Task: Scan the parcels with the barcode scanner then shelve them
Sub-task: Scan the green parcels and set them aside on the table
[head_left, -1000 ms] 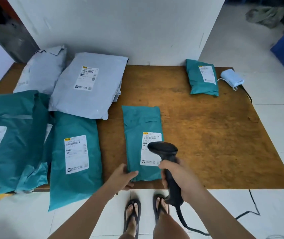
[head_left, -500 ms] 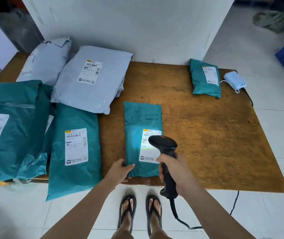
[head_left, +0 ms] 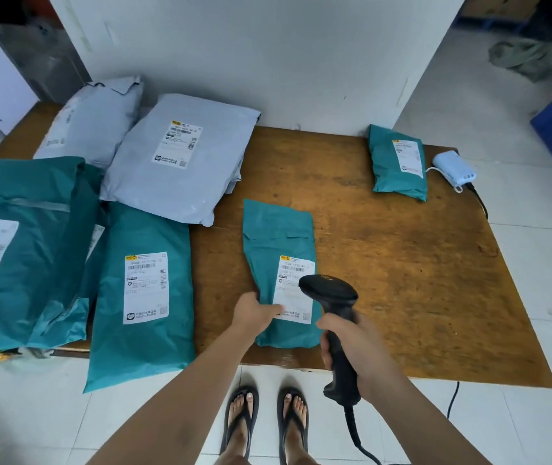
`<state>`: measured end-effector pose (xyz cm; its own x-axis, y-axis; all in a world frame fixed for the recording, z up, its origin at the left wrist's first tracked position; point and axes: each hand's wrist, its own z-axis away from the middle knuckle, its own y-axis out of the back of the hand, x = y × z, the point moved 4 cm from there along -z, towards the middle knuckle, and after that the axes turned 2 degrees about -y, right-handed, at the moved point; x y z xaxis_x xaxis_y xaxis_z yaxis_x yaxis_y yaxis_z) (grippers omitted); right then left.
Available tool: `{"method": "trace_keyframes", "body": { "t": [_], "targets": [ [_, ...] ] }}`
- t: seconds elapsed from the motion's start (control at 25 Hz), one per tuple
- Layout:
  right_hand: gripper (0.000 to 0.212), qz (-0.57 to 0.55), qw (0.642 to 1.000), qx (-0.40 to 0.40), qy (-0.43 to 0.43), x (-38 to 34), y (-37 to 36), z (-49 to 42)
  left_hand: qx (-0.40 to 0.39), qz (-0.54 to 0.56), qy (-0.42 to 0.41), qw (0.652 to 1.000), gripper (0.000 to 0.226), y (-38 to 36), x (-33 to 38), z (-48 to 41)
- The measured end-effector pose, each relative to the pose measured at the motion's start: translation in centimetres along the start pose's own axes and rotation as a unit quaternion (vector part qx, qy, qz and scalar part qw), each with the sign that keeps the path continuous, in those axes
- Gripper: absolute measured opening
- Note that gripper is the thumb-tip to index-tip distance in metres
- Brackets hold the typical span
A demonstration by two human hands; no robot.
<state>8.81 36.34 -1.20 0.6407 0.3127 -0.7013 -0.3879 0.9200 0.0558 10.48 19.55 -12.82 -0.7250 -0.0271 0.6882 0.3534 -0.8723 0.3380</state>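
So that its label (head_left: 293, 268) lies flat, the left hand (head_left: 256, 312) presses open-fingered on the parcel (head_left: 278, 236) at lower centre, while the right hand (head_left: 358, 350) grips the scanner (head_left: 330, 292) over it.

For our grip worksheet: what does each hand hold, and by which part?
Right hand grips the barcode scanner by its handle; left hand only presses the teal parcel.

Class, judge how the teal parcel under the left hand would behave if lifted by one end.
Probably floppy: the teal parcel is a creased plastic bag. Likely light, since it lies flat. Its smooth film may slide on the table, perhaps why the left hand rests on it.
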Motion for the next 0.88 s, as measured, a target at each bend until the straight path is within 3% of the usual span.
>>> {"method": "trace_keyframes", "body": {
  "t": [0.24, 0.32, 0.48, 0.52, 0.6, 0.68, 0.8, 0.88],
  "targets": [
    [0.011, 0.004, 1.0, -0.007, 0.029, -1.9, -0.6, -0.3, -0.033, 0.06, -0.119, 0.991, 0.017, 6.5, 1.9, 4.6],
    [0.013, 0.019, 0.999, -0.023, 0.042, -2.4, -1.2, -0.5, 0.003, 0.079, -0.14, 0.987, 0.019, 11.7, 0.7, 6.7],
    [0.013, 0.047, 0.996, -0.067, 0.044, -2.7, -3.2, -0.9, 0.15, 0.155, -0.106, 0.971, 0.025, 22.0, -2.4, 8.4],
    [0.012, 0.055, 0.995, -0.076, 0.045, -2.8, -3.8, -0.9, 0.194, 0.119, -0.082, 0.97, 0.023, 23.7, -3.6, 7.7],
    [0.011, 0.066, 0.993, -0.086, 0.045, -2.8, -4.7, -1.1, 0.254, -0.053, -0.02, 0.966, 0.02, 25.3, -6.1, 5.8],
    [0.011, 0.073, 0.992, -0.093, 0.04, -2.9, -5.2, -1.3, 0.244, -0.226, 0.018, 0.943, 0.043, 24.3, -7.4, 4.6],
    [0.009, 0.074, 0.993, -0.083, 0.027, -3.0, -5.5, -1.8, 0.239, -0.267, -0.009, 0.933, 0.076, 21.4, -7.3, 3.7],
    [0.009, 0.073, 0.994, -0.074, 0.023, -3.0, -5.5, -2.1, 0.229, -0.322, -0.017, 0.918, 0.073, 20.0, -6.9, 3.0]
  ]
}}
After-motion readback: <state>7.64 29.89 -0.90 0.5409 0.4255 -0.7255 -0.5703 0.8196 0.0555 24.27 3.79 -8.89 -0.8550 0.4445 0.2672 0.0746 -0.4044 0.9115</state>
